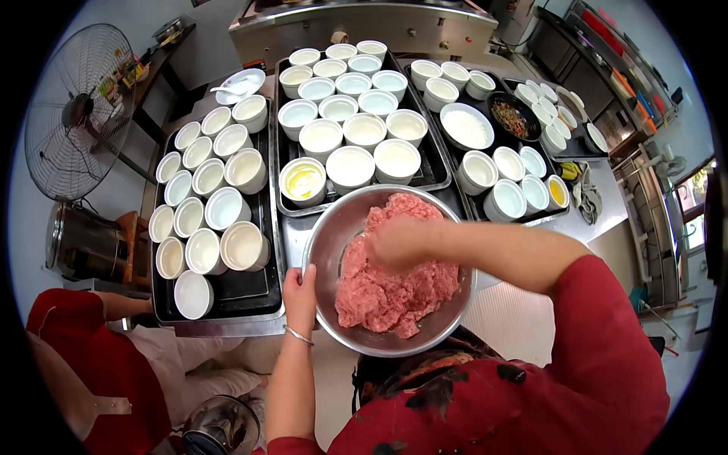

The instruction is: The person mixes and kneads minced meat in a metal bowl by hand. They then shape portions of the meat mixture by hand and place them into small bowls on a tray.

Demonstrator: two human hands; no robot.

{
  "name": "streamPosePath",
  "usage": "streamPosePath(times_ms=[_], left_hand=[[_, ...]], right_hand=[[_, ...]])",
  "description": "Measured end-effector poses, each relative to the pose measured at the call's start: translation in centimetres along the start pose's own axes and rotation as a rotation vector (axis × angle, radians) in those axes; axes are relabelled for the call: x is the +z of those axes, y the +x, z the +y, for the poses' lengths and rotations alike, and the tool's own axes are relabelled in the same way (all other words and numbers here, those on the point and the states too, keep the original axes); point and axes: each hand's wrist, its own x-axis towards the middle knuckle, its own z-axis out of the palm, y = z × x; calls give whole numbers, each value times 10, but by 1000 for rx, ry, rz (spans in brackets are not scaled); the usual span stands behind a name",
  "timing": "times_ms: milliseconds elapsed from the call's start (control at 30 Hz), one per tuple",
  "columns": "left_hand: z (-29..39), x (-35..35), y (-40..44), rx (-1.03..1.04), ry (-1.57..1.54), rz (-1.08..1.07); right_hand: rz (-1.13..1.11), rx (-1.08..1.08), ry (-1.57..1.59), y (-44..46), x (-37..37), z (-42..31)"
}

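Observation:
A large steel mixing bowl (311, 299) holds a mound of pink minced meat (398, 296). My left hand (300, 292) grips the bowl's left rim, the thumb lying up over the edge. A metal bangle (299, 336) circles that wrist. My right hand (402, 244) is down in the upper part of the meat, knuckles toward me. It is blurred, and its fingers are hidden by the hand and the meat.
Black trays (441, 168) carry many white ramekins (351, 168); one ramekin (303, 182) holds yellow liquid. At right are a white-filled bowl (466, 127), a dark bowl of chopped food (516, 116) and a cloth (587, 196). A person in red (114, 371) stands left, near a fan (78, 112).

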Motion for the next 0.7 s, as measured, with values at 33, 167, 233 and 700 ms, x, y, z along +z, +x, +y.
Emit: streamPosePath(times_ms=[33, 167, 233, 700], left_hand=[[-1, 1, 3, 0, 7, -7], [-2, 6, 9, 76, -12, -19], [2, 8, 4, 42, -98, 38], [-6, 10, 4, 42, -205, 75]], right_hand=[[212, 35, -63, 18, 11, 19], [257, -37, 67, 50, 40, 87], [227, 6, 228, 33, 53, 88], [721, 244, 389, 2, 115, -73]])
